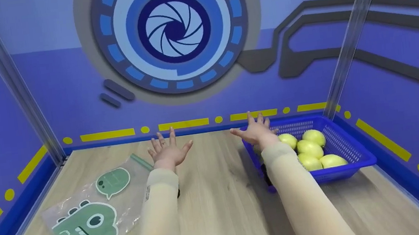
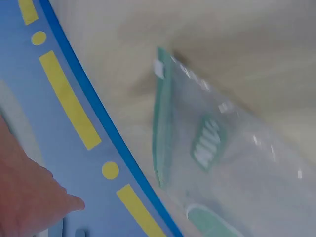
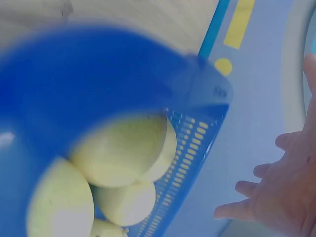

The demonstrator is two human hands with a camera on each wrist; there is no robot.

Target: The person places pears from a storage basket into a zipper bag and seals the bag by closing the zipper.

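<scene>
Spread fingers mark my left hand [image 1: 169, 153], raised above the table beside the slider end of a clear zip bag [image 1: 87, 222] with green dinosaur prints. In the left wrist view the bag's green zip strip [image 2: 162, 123] shows sharply angled, and part of the hand [image 2: 29, 192] enters at the lower left. My right hand [image 1: 256, 131], fingers also spread, hovers over the left rim of a blue plastic basket [image 1: 352, 156]. Several pale yellow-green round fruits [image 1: 310, 149] lie inside it; my forearm hides part of the basket. Neither hand holds anything.
The wooden table [image 1: 220, 211] runs between the bag and the basket. Blue printed panels [image 1: 68, 90] close it off at the back and on both sides, with metal posts [image 1: 346, 39] at the back corners.
</scene>
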